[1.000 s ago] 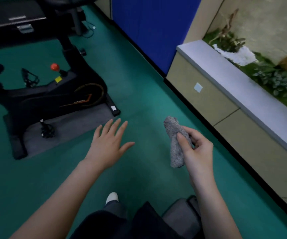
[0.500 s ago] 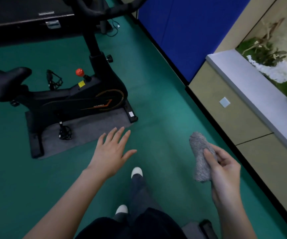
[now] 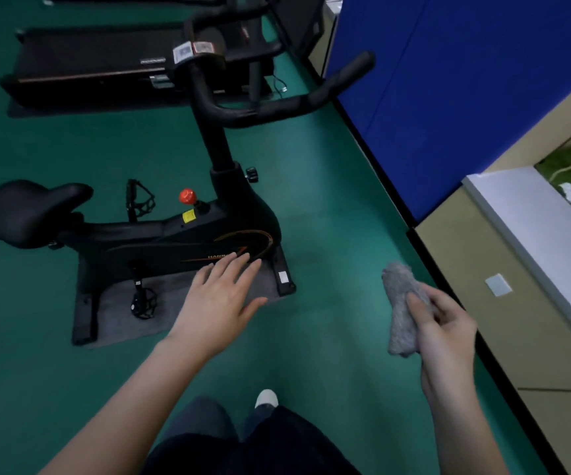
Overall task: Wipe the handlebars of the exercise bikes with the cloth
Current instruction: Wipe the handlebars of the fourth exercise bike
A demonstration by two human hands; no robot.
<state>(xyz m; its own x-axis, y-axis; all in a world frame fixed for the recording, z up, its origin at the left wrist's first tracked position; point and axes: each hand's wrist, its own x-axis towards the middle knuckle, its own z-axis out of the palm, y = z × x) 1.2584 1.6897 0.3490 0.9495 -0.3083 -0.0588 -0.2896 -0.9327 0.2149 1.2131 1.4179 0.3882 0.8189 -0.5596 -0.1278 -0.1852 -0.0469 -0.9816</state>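
Green gym floor [image 3: 328,207]; handlebar [image 3: 277,108] at 11 o'clock from right hand [image 3: 445,330], fingers curled round cloth [image 3: 400,306]; left hand [image 3: 222,299] splayed, holding nothing.

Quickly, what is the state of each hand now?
Left hand: open, fingers straight, holding nothing.
Right hand: closed, holding the grey cloth.

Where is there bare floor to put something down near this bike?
Bare green floor lies between the exercise bike and the blue wall panel, and ahead of the person's shoe. It is crowded left of there: the bike fills its grey mat, with a treadmill close behind the handlebars.
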